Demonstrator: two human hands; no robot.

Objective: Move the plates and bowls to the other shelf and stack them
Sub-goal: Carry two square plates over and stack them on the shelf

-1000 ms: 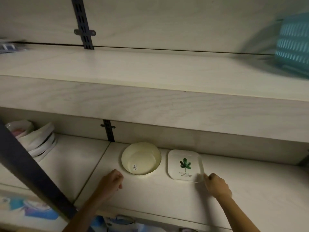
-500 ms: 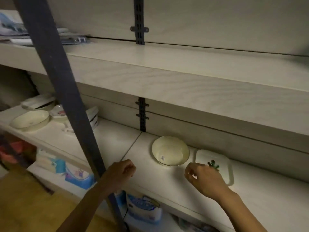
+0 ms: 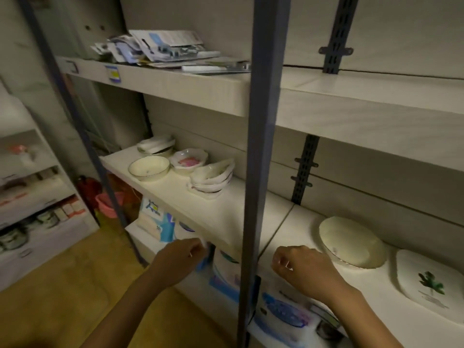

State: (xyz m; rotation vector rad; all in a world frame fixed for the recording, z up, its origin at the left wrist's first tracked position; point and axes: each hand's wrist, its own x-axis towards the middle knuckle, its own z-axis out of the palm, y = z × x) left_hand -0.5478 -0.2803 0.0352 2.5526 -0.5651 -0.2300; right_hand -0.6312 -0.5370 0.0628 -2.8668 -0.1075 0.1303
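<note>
Shelf [image 3: 226, 212]: pale wood-grain laminate boards, matte, carried on a dark metal post [image 3: 256, 159]. Right of the post sits a round bowl [image 3: 351, 243]: cream, smooth, shallow, with a thin dark line at the rim. Near it on the right, apart, lies the leaf plate [image 3: 431, 285]: white, square with rounded corners, green leaf print at centre. Left of the post, same level: a cream bowl [image 3: 149, 168], round and glossy; a pink bowl [image 3: 188, 160] with a wavy rim just behind it; a white stack [image 3: 212, 179] of shallow dishes, nested and tilted; and a rear stack [image 3: 155, 145] by the back wall, blurred. Left hand [image 3: 179, 258]: fingers curled into a loose fist, nothing visibly gripped, in the air before the shelf's front edge. Right hand [image 3: 301, 270]: fingers curled in likewise, empty, over the front edge near the round bowl, not touching it. Loose papers [image 3: 160, 49] lie on the upper board; soft printed packs [image 3: 283, 312] lie below.
</note>
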